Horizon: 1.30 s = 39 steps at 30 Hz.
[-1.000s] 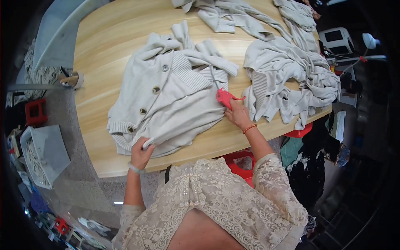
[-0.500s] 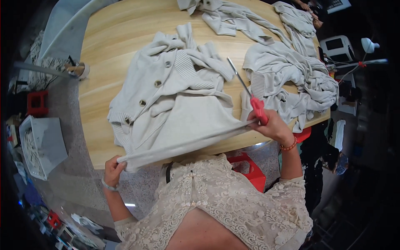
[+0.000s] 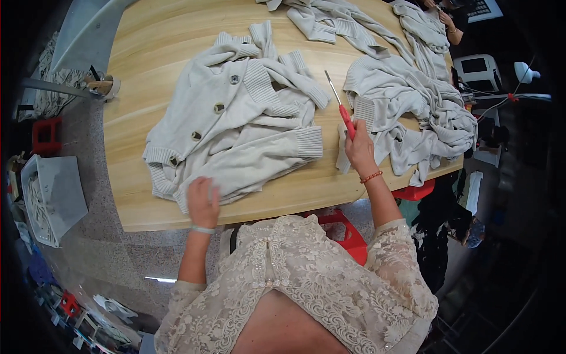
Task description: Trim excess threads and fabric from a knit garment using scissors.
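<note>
A pale beige knitted cardigan with dark buttons and ribbed edges lies on the wooden table in front of me. My left hand, slightly blurred, rests at its near lower edge with the fingers stretched over the cloth. Off to the cardigan's right, my right hand grips a pair of red-handled scissors, seen edge-on. The metal blades point away from me and to the left, above the table. Close beside that hand is a heap of similar knitted garments.
The wooden table carries more knitwear at its far side. A container of tools stands at the left edge, and a white bin on the floor. A lamp and white machine are right. Another person's hand shows far right.
The near edge, earlier stretched between both hands, now lies down on the table. My left hand has moved right and forward; my right hand has moved left and away with the scissors.
</note>
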{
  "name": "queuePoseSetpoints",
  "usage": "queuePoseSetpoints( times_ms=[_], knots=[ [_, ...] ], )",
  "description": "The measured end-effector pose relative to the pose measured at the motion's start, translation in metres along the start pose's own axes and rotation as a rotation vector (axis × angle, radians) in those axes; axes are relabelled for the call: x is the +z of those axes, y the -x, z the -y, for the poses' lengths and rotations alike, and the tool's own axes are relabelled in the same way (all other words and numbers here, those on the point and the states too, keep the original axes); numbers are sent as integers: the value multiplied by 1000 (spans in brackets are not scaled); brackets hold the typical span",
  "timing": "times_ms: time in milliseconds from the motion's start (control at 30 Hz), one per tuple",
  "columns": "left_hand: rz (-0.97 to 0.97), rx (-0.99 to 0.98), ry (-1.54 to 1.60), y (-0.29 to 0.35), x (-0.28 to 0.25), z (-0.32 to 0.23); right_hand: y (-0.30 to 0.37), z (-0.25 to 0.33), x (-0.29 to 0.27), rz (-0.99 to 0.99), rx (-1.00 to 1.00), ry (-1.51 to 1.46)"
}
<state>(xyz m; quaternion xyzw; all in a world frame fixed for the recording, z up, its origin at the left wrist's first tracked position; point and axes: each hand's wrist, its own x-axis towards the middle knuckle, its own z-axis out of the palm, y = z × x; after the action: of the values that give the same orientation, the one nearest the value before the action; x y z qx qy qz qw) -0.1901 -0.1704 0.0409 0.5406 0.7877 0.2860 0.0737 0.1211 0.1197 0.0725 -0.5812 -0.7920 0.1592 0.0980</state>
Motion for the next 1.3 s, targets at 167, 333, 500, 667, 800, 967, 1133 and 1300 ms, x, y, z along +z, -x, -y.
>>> queuePoseSetpoints(
  times_ms=[167, 333, 500, 667, 800, 967, 1133, 1300],
  knots=[
    [227, 439, 332, -70, 87, -99, 36, -5, -35, 194, -79, -12],
    [449, 623, 33, -102, 176, -112, 66, -21, -59, 365, -109, 167],
    [438, 658, -34, -102, 191, -112, 83, -20, -71, 491, -77, 123],
    [472, 653, -66, -99, 193, -111, 67, 16, -54, 511, -236, 103],
    [426, 675, -36, -97, 197, -109, 64, 47, -33, 565, -406, 51],
    [435, 649, -70, -93, 198, -108, 59, 41, -47, 501, -326, 110],
    [437, 613, -75, -92, 197, -107, 68, 3, -61, 433, -257, 220],
    [455, 602, -93, -94, 197, -110, 70, 55, -36, 575, -422, 86]
  ],
)
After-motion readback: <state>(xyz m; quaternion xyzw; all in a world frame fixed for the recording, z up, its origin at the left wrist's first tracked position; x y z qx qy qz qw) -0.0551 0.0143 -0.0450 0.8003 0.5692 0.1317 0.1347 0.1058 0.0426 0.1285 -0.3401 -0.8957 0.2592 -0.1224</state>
